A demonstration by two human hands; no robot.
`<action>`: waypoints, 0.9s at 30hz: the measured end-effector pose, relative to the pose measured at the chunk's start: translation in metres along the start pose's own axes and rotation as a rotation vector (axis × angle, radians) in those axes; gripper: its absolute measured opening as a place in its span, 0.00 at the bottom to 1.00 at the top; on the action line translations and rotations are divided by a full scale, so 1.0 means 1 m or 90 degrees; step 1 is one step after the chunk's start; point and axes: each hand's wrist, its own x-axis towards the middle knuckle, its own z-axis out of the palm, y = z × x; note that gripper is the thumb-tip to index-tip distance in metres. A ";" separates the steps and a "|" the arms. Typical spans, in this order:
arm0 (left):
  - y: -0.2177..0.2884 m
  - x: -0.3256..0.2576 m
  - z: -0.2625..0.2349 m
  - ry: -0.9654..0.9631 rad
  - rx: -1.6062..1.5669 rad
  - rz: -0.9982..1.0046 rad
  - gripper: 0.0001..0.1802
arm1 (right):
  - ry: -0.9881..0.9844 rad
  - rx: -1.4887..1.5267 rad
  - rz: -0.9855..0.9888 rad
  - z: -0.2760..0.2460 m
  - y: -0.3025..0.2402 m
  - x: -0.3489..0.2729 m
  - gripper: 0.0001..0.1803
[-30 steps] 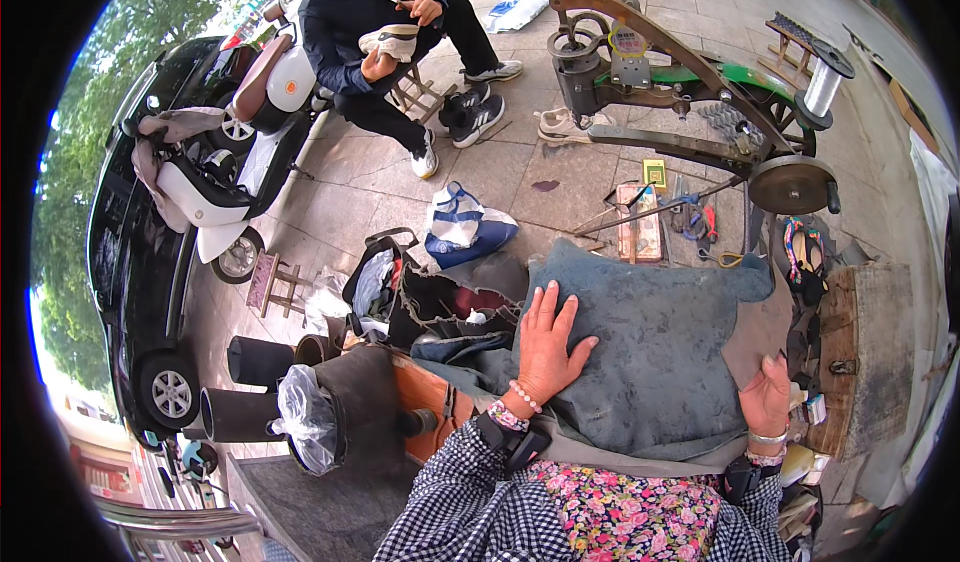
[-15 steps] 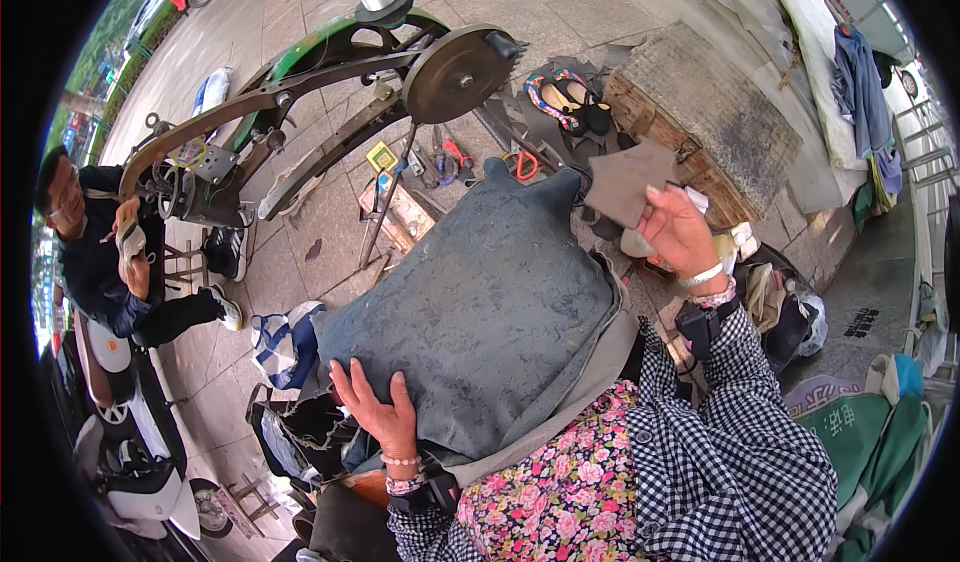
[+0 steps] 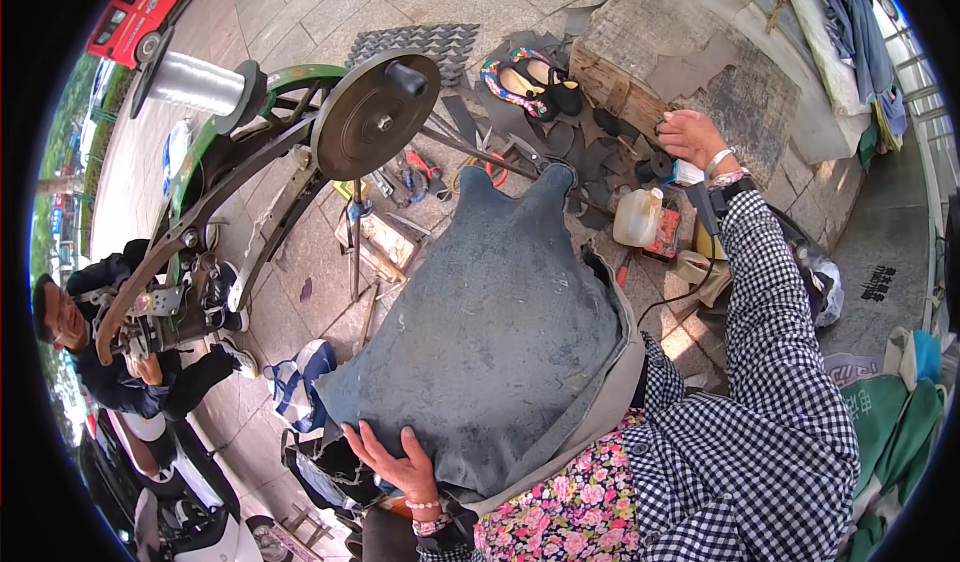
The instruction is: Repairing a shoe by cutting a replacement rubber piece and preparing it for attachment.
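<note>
A worn dark grey-blue apron-like sheet covers my lap. My left hand rests on its near left edge, open, with thumb and fingers spread. Out to the right, my right hand is at the near edge of a wooden box, its fingers drawn together; whatever they hold, if anything, is too small to make out. Beyond that hand, a flat grey-brown leather-like piece with a ragged outline lies on the box top. Dark scraps and a black roll lie beside the box.
A hand-cranked sewing machine with a large thread spool stands ahead on the left. Near the box are flat shoes with colourful trim and a translucent jug. Tools lie on the paving. Another person sits at far left.
My right hand has moved away from me to the box, and the leather-like piece it held now appears to lie on top. My left hand stays on the sheet. The view has shifted.
</note>
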 end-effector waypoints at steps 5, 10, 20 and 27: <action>0.005 0.016 0.003 -0.040 0.022 0.005 0.31 | -0.202 -0.016 -0.025 0.133 0.000 0.025 0.12; 0.016 0.030 0.004 -0.096 0.067 -0.005 0.32 | -0.219 -0.162 -0.120 0.236 0.004 0.095 0.11; 0.046 0.060 0.007 -0.171 0.095 0.004 0.35 | -0.391 -0.767 -0.431 0.318 0.054 0.154 0.19; 0.046 0.075 0.019 -0.172 0.110 0.019 0.33 | -0.390 -0.897 -0.424 0.332 0.058 0.182 0.18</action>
